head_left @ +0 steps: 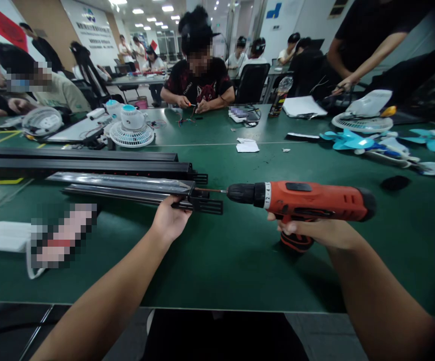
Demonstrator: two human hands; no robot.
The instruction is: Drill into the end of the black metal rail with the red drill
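Observation:
My right hand (300,228) grips the handle of an orange and black cordless drill (315,199), its chuck pointing left. A long thin bit (215,190) runs from the chuck to the end of a long black metal bar (127,181) with a glossy film-like surface. Whether the bit tip sits inside the bar end, I cannot tell. My left hand (172,219) is wrapped around that bar near its right end, beside a slotted black bracket (208,205). A second dark bar (120,193) lies along its near side. Part of my left fingers is hidden behind the bars.
More long black bars (82,166) lie beyond on the green table (240,271). White fan parts (132,128) stand at back left, blue fan blades (347,140) at right. A paper scrap (247,146) lies mid-table. A co-worker (200,75) sits opposite, handling small wires.

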